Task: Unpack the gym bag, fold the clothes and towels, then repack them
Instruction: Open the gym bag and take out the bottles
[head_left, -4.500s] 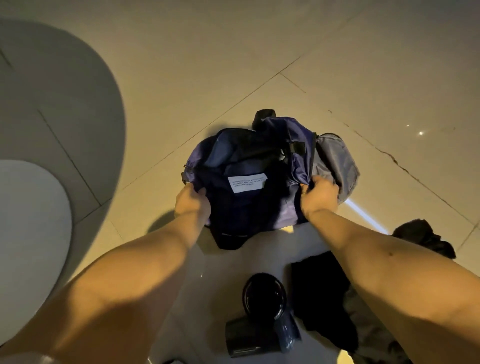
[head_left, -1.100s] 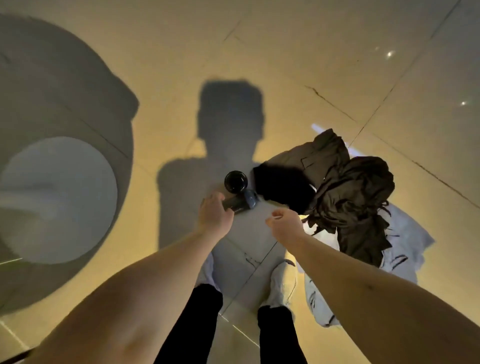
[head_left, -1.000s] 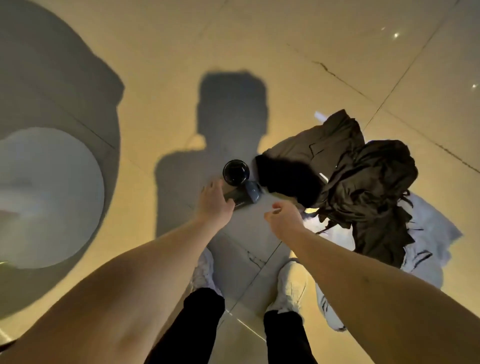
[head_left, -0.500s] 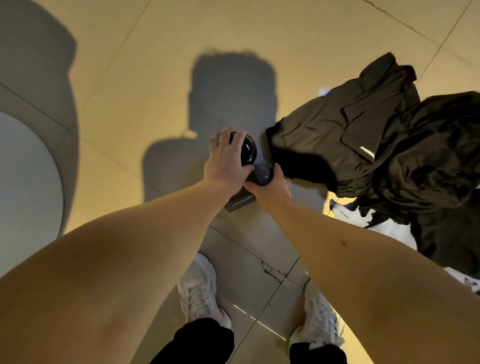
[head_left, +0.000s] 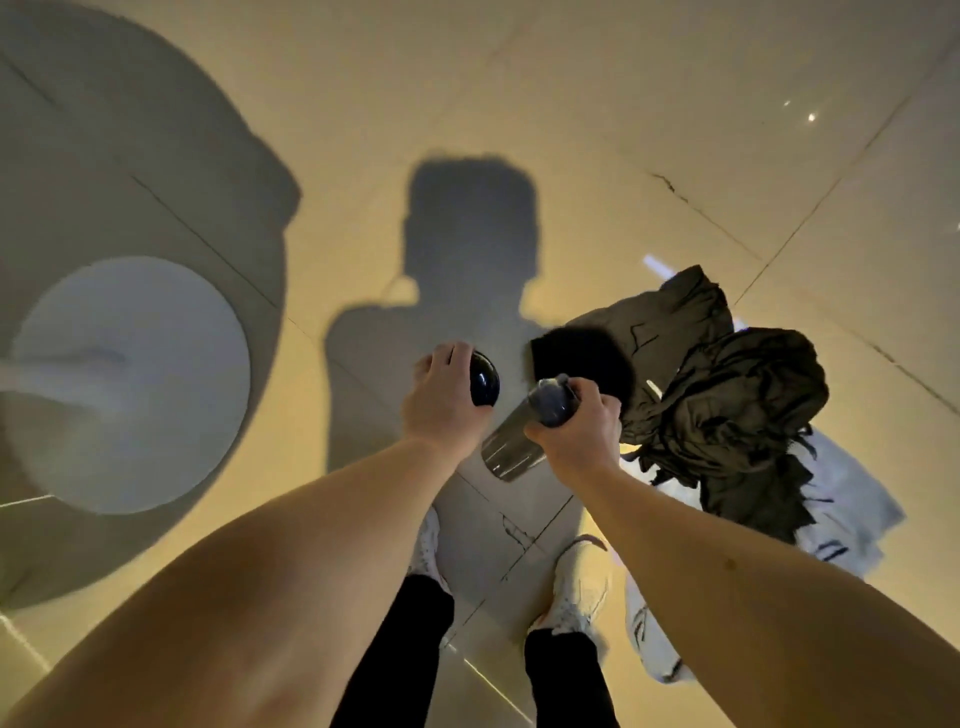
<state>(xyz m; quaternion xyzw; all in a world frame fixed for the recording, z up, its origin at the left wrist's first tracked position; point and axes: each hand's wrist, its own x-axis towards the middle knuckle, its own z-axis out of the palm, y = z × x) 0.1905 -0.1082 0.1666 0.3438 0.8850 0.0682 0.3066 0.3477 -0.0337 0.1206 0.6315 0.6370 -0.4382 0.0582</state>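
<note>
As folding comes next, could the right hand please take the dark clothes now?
Probably not yet: the right hand grips a bottle, though the dark clothes lie just beside it, unobstructed.

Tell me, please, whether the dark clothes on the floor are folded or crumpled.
Crumpled, not folded: the dark clothes lie in a rumpled heap, partly over a white cloth.

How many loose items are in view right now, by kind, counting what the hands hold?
Dark garments: 2, heaped together
White printed cloth: 1, under them
Bottle: 1, held by right hand
Round black object: 1, held by left hand
Total: 5
</note>
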